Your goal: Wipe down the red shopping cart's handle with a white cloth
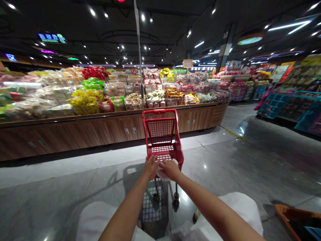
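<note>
In the head view, a red plastic shopping cart with a grid basket (164, 147) stands on the grey polished floor (215, 167), straight ahead of the person. The left hand (150, 167) lies on its near edge, fingers loosely extended; how firmly it grips I cannot tell. The right hand (170, 169), fingers curled, has hold of a crumpled white cloth or tissue (164, 176) against that edge. A thin grey upright pole (140, 63) rises by the cart's far left corner.

Beyond, a long wood-grain display counter (110, 129) bars the way ahead, heaped with clear-wrapped goods, yellow packets (87, 101) and red packets (94, 73). Blue display racks (272, 102) stand well off to the right. An orange open-topped container (288, 211) sits at lower right, near one of the white-clothed knees (240, 207).
</note>
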`<state>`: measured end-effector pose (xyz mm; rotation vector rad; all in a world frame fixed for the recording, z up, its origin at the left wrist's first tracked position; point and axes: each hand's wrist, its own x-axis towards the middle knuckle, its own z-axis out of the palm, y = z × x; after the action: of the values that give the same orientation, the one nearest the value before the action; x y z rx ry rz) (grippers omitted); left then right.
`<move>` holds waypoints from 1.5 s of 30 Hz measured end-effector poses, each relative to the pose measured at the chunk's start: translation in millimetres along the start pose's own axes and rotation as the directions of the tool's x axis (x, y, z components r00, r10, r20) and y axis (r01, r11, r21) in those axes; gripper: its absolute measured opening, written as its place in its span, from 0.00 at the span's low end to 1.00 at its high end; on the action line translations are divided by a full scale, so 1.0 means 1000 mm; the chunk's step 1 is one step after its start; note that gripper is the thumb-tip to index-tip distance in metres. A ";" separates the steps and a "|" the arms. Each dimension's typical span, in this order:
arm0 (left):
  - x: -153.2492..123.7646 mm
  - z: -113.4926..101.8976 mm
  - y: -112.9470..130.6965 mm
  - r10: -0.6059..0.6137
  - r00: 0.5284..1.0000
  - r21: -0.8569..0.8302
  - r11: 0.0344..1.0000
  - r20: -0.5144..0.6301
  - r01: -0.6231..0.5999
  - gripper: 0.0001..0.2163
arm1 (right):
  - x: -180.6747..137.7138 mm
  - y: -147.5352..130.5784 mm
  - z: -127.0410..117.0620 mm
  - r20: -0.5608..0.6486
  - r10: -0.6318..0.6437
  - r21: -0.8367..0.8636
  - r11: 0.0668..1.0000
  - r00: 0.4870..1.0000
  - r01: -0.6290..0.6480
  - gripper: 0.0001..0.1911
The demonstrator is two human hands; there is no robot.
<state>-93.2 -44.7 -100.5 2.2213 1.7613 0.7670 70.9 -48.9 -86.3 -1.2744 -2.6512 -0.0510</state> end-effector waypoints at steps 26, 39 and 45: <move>-0.025 0.007 0.022 0.047 0.999 0.103 0.994 -0.026 -0.044 0.16 | -0.060 0.083 -0.020 -0.083 -0.138 -0.069 0.989 0.987 0.133 0.19; -0.025 0.003 0.023 -0.044 0.998 0.149 0.988 -0.042 0.050 0.14 | -0.016 -0.001 0.008 -0.042 0.016 -0.044 0.999 0.999 -0.018 0.14; -0.028 -0.009 0.002 -0.001 0.999 0.204 0.979 -0.051 0.012 0.19 | -0.038 0.068 -0.021 0.012 -0.304 -0.035 0.952 0.952 0.305 0.18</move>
<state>-100.0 -72.9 -99.4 2.3417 1.9513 0.6738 150.4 -38.0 -77.1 -0.8632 -2.8402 -0.1413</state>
